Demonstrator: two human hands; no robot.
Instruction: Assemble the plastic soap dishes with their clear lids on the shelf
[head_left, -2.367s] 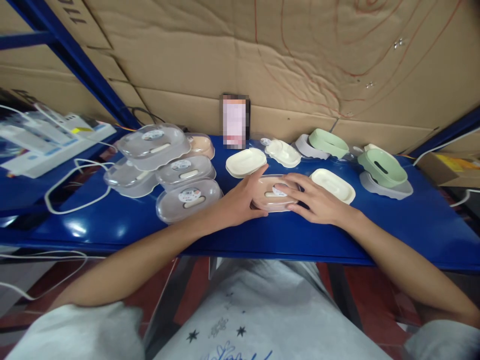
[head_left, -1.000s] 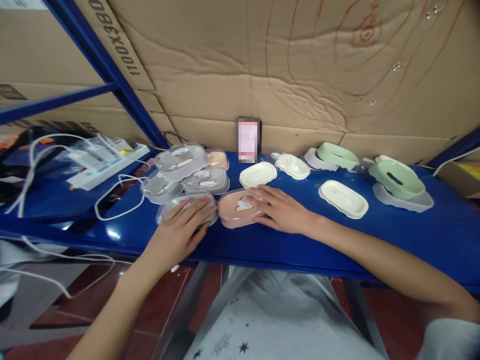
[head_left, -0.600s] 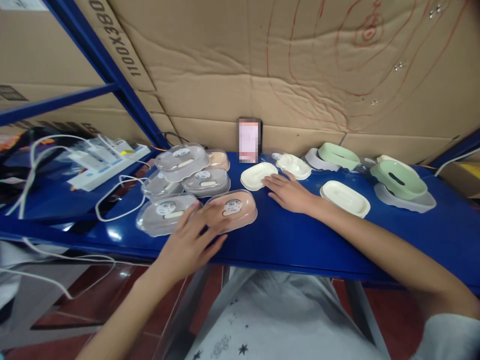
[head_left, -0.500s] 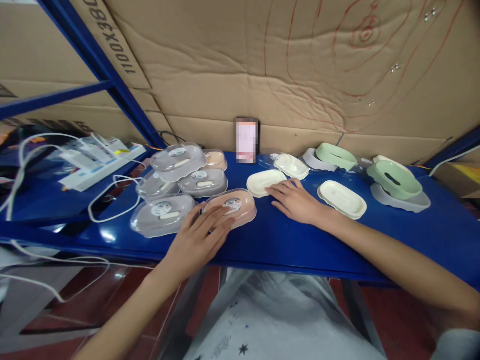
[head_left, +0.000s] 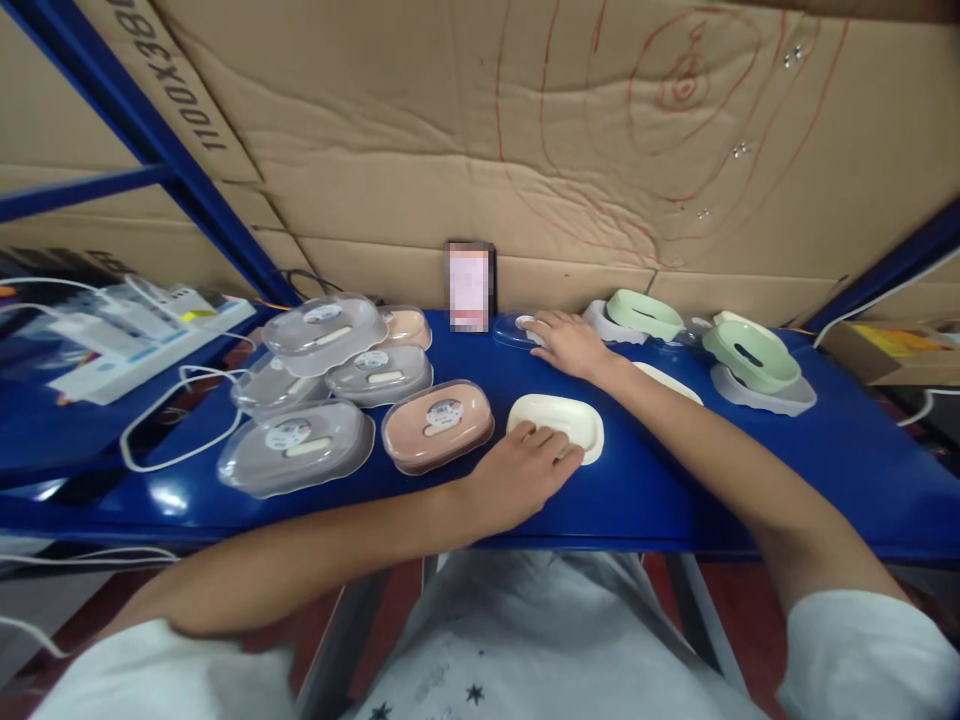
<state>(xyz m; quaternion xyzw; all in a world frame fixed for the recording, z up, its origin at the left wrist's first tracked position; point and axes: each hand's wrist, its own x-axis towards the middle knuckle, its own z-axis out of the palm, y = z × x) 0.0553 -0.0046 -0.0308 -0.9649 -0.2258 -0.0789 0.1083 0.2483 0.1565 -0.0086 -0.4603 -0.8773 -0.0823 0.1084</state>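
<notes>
A glossy blue shelf (head_left: 675,490) ran beneath a creased cardboard wall (head_left: 465,130) marked with red lines. The left hand (head_left: 517,472) rested curled fingers on a cream soap tray (head_left: 574,420) near the front edge. The right hand (head_left: 566,342), fingers loosely bent, covered a clear lid (head_left: 511,331) beside the propped phone (head_left: 469,285).

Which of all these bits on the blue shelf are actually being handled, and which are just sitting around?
In hand:
- cream tray, under the left hand
- cream insert at the back, under the right hand

Lying about:
- pink lidded box
- grey lidded boxes
- green dishes
- phone against the cardboard
- power strip with white cable
</notes>
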